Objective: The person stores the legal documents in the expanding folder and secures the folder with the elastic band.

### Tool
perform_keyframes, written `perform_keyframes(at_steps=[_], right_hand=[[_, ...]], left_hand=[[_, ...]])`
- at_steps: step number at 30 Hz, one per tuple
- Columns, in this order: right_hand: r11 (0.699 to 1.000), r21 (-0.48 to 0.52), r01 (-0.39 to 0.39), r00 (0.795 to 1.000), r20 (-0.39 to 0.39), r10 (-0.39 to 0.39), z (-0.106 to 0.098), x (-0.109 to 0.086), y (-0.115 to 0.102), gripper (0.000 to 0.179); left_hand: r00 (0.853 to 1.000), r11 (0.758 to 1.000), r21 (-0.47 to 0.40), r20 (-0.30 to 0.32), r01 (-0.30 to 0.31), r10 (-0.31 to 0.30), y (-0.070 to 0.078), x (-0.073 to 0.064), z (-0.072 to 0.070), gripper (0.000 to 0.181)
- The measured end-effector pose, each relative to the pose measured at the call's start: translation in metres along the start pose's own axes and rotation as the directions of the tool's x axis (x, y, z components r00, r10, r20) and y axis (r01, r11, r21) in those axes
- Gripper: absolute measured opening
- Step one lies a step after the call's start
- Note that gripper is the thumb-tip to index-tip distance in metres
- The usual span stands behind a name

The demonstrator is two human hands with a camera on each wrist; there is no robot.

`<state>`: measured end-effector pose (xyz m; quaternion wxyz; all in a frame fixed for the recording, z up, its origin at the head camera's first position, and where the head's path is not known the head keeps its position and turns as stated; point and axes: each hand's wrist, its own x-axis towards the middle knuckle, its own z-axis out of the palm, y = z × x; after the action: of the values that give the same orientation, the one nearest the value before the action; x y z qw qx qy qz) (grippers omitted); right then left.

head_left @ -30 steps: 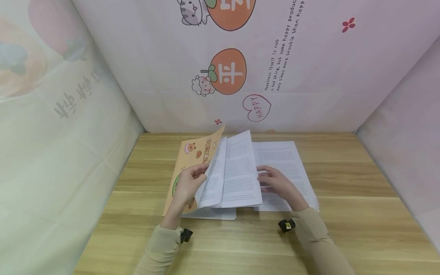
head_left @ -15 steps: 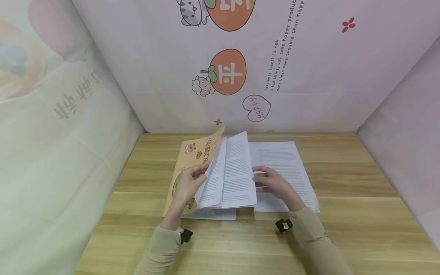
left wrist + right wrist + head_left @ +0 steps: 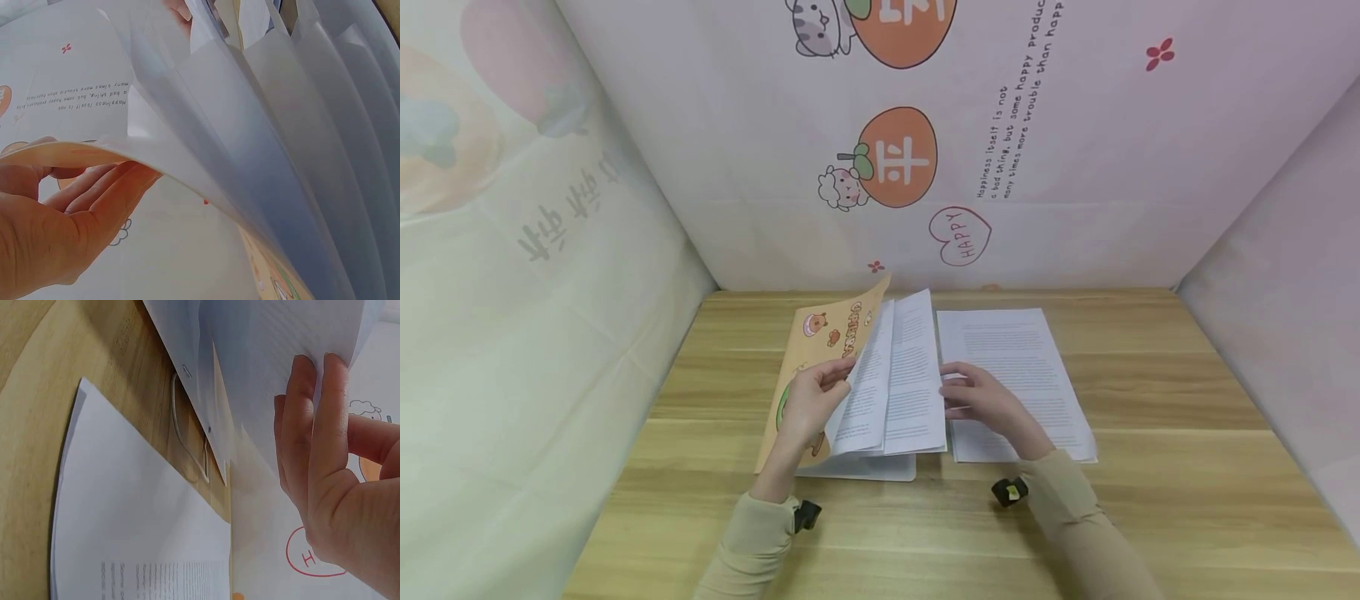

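A display folder (image 3: pixel 808 333) with an orange cartoon cover lies left of centre, its cover raised. My left hand (image 3: pixel 808 400) grips that cover's right edge, the cover between thumb and fingers. In the left wrist view, clear sleeves (image 3: pixel 269 125) fan out beyond it. Printed sheets (image 3: pixel 917 375) stand tilted at the folder's right side, their left part among the sleeves. With fairly straight fingers, my right hand (image 3: pixel 988 404) touches their right edge; the sheets partly hide its fingertips. Beneath this hand a stack of printed paper (image 3: pixel 1026 342) lies flat.
A wooden table (image 3: pixel 1180 433) carries everything. White patterned cloth (image 3: pixel 760 167) rises at the back and both sides. Close to the folder's edge, a thin pale loop (image 3: pixel 177 419) shows in the right wrist view.
My right hand and the sheets it touches have moved left, towards the folder. More of the flat paper stack shows now. My left hand and the cover have stayed in place.
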<state>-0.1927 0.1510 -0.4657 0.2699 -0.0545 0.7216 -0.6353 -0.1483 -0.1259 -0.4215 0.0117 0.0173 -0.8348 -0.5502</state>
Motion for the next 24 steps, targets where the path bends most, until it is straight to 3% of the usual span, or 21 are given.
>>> perform_keyframes(at_steps=[24], right_hand=[[0.998, 0.059, 0.016, 1.000, 0.013, -0.017, 0.025, 0.015, -0.001, 0.044]], left_hand=[[1.000, 1.000, -0.016, -0.002, 0.001, -0.001, -0.001, 0.001, -0.001, 0.042]])
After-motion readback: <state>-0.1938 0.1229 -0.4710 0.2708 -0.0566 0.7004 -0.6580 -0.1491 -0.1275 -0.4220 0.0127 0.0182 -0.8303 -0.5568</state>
